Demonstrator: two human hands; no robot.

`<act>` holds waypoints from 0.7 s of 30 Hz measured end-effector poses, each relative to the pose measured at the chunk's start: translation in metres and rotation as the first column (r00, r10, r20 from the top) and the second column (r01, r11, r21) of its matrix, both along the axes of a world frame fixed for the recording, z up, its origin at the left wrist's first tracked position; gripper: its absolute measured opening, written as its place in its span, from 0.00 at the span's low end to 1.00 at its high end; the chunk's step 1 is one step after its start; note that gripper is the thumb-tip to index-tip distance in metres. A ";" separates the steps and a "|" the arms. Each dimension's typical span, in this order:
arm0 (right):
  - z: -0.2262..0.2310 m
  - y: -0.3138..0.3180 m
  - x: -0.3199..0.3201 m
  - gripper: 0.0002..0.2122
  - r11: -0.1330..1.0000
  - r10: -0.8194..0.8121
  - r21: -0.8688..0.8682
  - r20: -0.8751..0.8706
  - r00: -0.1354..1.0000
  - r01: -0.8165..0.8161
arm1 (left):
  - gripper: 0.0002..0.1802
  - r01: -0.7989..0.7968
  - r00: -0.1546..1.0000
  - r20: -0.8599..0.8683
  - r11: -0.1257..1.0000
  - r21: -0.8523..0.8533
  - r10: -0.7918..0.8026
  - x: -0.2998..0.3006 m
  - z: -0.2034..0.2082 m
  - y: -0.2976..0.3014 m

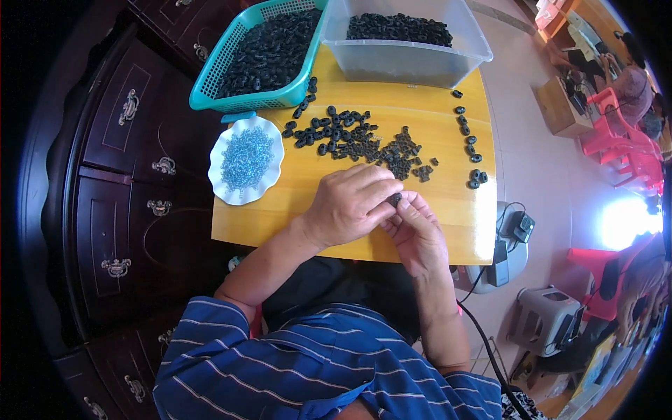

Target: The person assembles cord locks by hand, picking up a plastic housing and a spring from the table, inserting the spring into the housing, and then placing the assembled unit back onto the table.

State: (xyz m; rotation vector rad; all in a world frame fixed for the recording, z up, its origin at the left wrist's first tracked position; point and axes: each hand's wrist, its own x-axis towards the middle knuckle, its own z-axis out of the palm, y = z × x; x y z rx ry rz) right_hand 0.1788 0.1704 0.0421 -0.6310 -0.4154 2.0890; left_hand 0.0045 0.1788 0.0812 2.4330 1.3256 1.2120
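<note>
Above the front part of the yellow table [336,241], my two hands meet around a small black plastic part [397,199]. My right hand [422,236] pinches it between thumb and fingers. My left hand [353,203] is closed beside it, its fingertips at the same part; whether they hold another small piece is hidden. Just beyond my fingers lies a heap of small black pieces [400,159]. Larger oval black parts [316,131] spread to its left. A white scalloped dish [275,178] of tiny clear bluish pieces [246,159] stands to the left of my left hand.
A teal basket [199,98] and a translucent bin [413,63], both full of black parts, stand at the table's far side. Loose black parts [471,149] line the right edge. Dark drawers [126,182] flank the left; stools [549,318] and other people are at right.
</note>
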 end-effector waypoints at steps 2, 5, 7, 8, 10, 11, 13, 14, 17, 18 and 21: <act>0.001 0.000 -0.001 0.06 1.000 -0.003 -0.011 -0.005 1.000 0.003 | 0.18 0.012 1.000 0.025 1.000 -0.014 -0.012 -0.001 0.001 0.000; -0.004 0.000 0.000 0.06 1.000 -0.012 0.004 -0.024 1.000 0.012 | 0.16 0.049 0.997 0.054 0.999 -0.022 -0.048 -0.003 0.003 0.000; -0.004 0.001 -0.002 0.07 1.000 -0.004 0.015 -0.011 1.000 0.004 | 0.16 0.057 0.997 0.055 0.998 -0.021 -0.056 -0.006 0.003 0.000; -0.003 0.001 -0.003 0.07 1.000 0.005 0.019 -0.016 1.000 -0.004 | 0.16 0.049 0.998 0.051 0.999 -0.017 -0.048 -0.006 0.004 -0.001; 0.002 0.000 -0.004 0.06 1.000 -0.018 -0.003 0.048 0.999 0.019 | 0.15 0.005 0.994 0.110 0.991 -0.137 0.011 -0.004 0.006 -0.004; 0.000 0.000 -0.003 0.05 1.000 -0.013 0.025 0.058 0.998 0.012 | 0.14 -0.003 0.997 0.082 0.997 -0.071 0.009 -0.004 0.002 -0.003; -0.007 0.000 0.000 0.05 0.999 -0.010 0.050 0.075 0.997 0.007 | 0.14 0.023 0.999 0.048 0.997 -0.078 -0.019 -0.005 0.001 -0.004; -0.005 -0.001 -0.001 0.05 0.998 -0.014 0.060 0.090 0.996 0.008 | 0.13 0.022 0.999 0.035 0.997 -0.070 -0.020 -0.006 0.001 -0.005; -0.001 -0.003 -0.003 0.05 0.997 0.010 0.071 0.169 0.986 -0.022 | 0.17 0.002 1.000 0.029 0.994 -0.114 0.001 -0.012 0.003 -0.011; -0.001 -0.003 -0.003 0.05 0.994 0.025 0.103 0.182 0.983 -0.044 | 0.17 -0.008 1.000 0.019 0.994 -0.109 0.010 -0.017 0.006 -0.011; 0.009 -0.003 -0.003 0.05 0.998 0.006 0.067 0.233 0.973 -0.022 | 0.18 -0.034 0.991 0.104 0.920 -0.391 0.081 -0.041 0.009 -0.011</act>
